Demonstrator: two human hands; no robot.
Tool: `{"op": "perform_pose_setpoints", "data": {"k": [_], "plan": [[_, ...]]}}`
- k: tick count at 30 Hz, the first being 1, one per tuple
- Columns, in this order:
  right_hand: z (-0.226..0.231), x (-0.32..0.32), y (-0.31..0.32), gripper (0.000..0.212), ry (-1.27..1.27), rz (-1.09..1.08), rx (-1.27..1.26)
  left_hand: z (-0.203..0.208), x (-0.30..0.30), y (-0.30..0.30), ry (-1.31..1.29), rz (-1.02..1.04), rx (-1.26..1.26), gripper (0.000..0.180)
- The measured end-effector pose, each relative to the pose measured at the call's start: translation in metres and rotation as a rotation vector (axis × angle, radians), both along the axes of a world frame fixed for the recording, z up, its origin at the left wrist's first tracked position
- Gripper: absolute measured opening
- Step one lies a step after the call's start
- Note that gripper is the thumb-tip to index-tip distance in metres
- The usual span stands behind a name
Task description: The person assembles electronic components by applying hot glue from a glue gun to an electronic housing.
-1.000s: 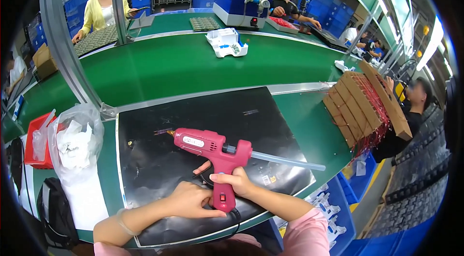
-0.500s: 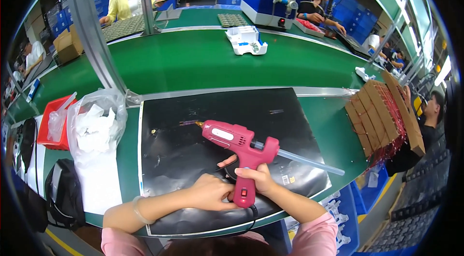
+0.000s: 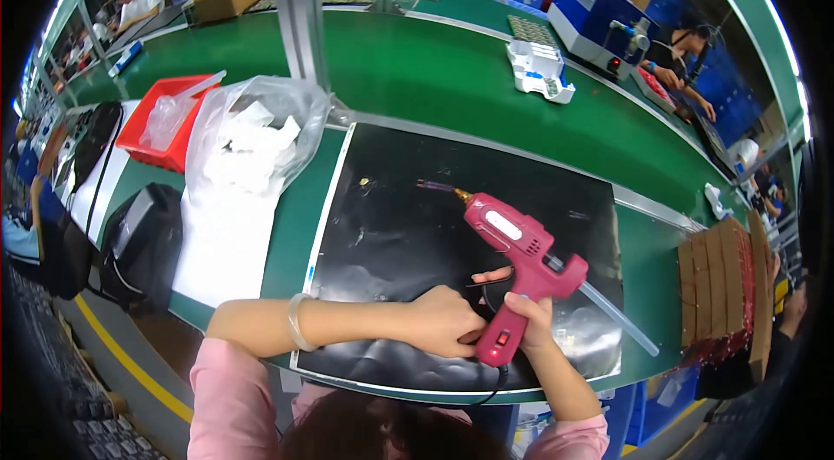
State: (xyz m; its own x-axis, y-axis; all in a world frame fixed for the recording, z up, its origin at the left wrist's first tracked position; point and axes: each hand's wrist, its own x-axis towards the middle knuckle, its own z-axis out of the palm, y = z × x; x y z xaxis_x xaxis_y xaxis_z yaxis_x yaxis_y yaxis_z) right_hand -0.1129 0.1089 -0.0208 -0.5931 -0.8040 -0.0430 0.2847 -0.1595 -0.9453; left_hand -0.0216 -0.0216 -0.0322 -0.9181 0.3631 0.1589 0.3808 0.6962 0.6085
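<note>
A dark pink hot glue gun [image 3: 512, 230] is held above the black mat [image 3: 391, 225], its brass nozzle toward the far left. A translucent glue stick [image 3: 618, 318] juts from its rear. My right hand [image 3: 532, 314] is wrapped round the handle, thumb on the near side, with fingertips showing beyond the trigger. My left hand [image 3: 445, 321] is closed, knuckles up, its fingers against the lower handle near the red switch; what its curled fingers cover is hidden. Close to the nozzle, on the mat, lies a small purplish thin piece [image 3: 433, 185], too small to name.
To the left stand a red bin [image 3: 161, 125], a clear plastic bag with white scraps [image 3: 252, 143] and a black bag [image 3: 143, 243]. Stacked cardboard with red wires [image 3: 717, 291] stands right. Beyond the metal rail, a white plastic housing [image 3: 540, 72] sits on the green belt [image 3: 417, 69]. Co-workers sit beyond.
My view has turned to the left, so the bench appears farther right in the picture. Both hands stay at the glue gun, with its nozzle still near the small purplish piece.
</note>
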Motion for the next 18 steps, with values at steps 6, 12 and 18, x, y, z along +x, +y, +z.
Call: {"op": "perform_pose_setpoints", "data": {"k": [6,12,18], "plan": [[-0.0003,-0.0006,-0.0011,0.044,0.012,0.010,0.020,0.0006,0.0021,-0.0006,-0.007,-0.009,0.038,0.022],[0.0030,0.0008,-0.0007,0.045,0.008,-0.007,0.026,-0.0044,0.0007,0.0014,0.033,-0.008,-0.001,0.022],[0.0037,0.0017,-0.0013,0.046,0.014,-0.007,0.038,-0.0021,0.0020,0.0012,0.039,0.001,0.040,0.021]]}}
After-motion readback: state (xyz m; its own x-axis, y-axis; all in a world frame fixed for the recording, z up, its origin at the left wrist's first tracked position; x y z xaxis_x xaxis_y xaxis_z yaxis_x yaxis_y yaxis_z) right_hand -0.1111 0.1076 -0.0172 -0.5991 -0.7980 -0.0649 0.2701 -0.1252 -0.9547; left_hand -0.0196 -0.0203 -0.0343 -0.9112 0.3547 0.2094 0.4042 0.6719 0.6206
